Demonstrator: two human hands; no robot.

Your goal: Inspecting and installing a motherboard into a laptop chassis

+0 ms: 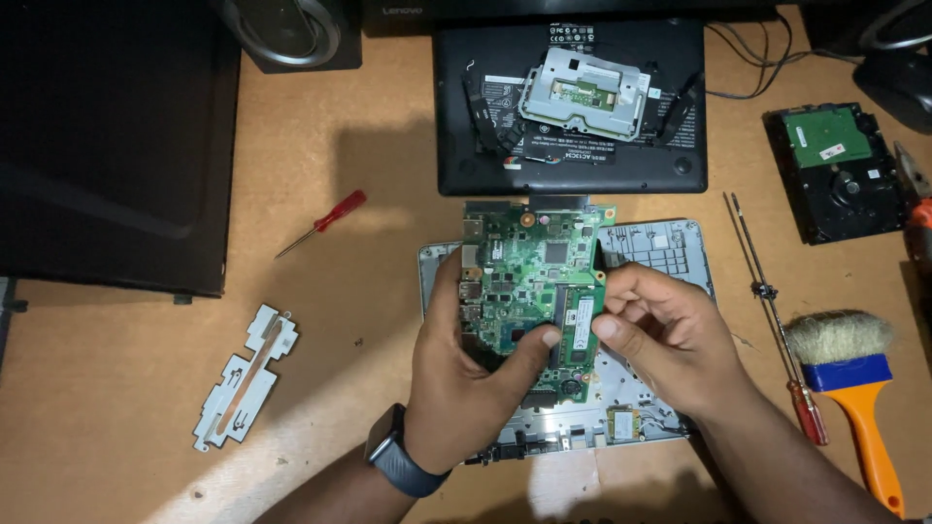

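Note:
A green laptop motherboard is held above a grey open laptop chassis. My left hand grips the board from its left edge and underside, thumb pressed on its face. My right hand pinches a small green memory module seated along the board's right side. A dark watch sits on my left wrist.
A black laptop bottom cover with a metal bracket lies behind. Red screwdriver and silver metal heatsink plate lie left. A hard drive, long screwdriver and orange-handled brush lie right. A black case stands far left.

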